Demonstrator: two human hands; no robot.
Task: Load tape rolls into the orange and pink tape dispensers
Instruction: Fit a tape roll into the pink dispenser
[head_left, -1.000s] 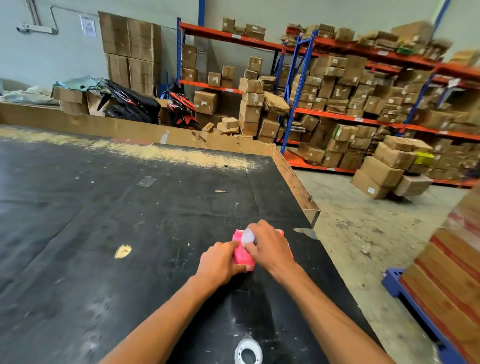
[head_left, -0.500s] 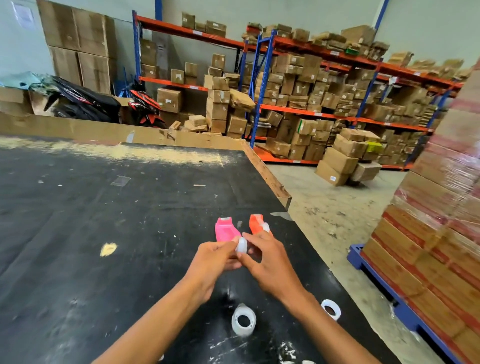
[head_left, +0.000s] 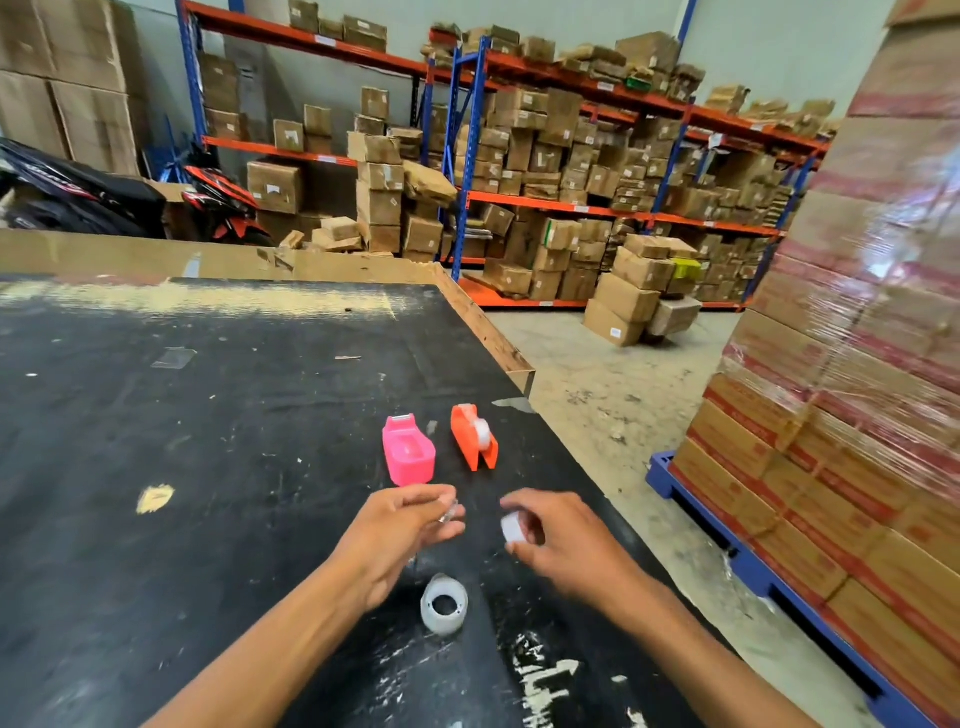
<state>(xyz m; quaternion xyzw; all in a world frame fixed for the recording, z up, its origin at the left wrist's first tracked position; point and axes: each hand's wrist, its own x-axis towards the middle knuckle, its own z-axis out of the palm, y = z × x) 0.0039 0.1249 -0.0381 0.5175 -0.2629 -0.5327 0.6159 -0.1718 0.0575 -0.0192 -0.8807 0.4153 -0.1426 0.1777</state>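
Note:
The pink dispenser (head_left: 408, 457) lies on the black table (head_left: 208, 441) with its hollow facing up and nothing in it. Beside it on the right stands the orange dispenser (head_left: 474, 438) with a clear tape roll seated in it. My right hand (head_left: 563, 540) holds a small white tape roll (head_left: 513, 527) between thumb and fingers. My left hand (head_left: 402, 530) pinches a small clear piece (head_left: 448, 514), perhaps the tape's free end. Another clear tape roll (head_left: 444, 605) lies flat on the table between my wrists.
The table's right edge (head_left: 493, 338) drops to a concrete floor. A wrapped pallet of boxes (head_left: 857, 364) stands close on the right. Shelving with cartons fills the background, and a cardboard wall (head_left: 156, 254) borders the table's far side.
My hands came off the pink dispenser and drew back toward me, then separated. The right now holds the white roll alone. The view swung left to right, showing the pallet.

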